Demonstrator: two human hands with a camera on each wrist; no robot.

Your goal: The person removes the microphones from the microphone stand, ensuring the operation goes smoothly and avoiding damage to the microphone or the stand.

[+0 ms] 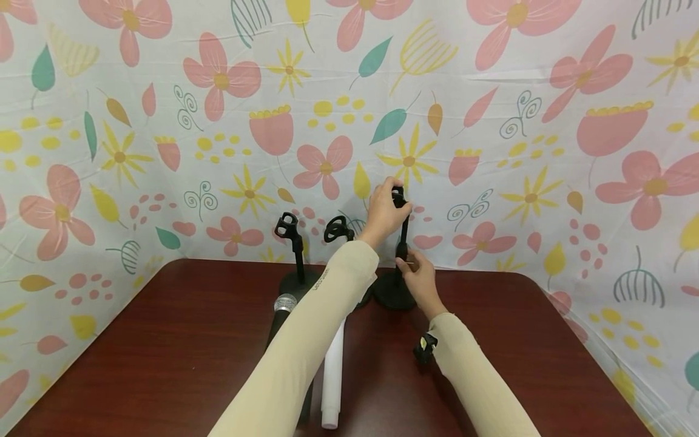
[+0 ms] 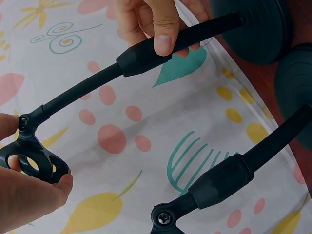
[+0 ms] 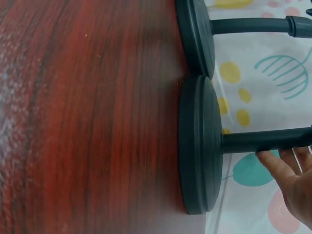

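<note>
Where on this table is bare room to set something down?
Bare wood lies left of the black microphone and right of the right hand. Crowded: the back middle, with three stands together, and the centre, where the white tube lies.

Legible text: none confirmed. Left sleeve (image 1: 306, 340): one short line of small dark print near the elbow, running along the arm, too small to read. Microphone stands (image 1: 402, 255), black microphone (image 1: 284, 315), white tube (image 1: 333, 370), desk (image 1: 164, 340), floral backdrop (image 1: 491, 121): no lettering, labels, brands, numbers or signs visible in any view.
</note>
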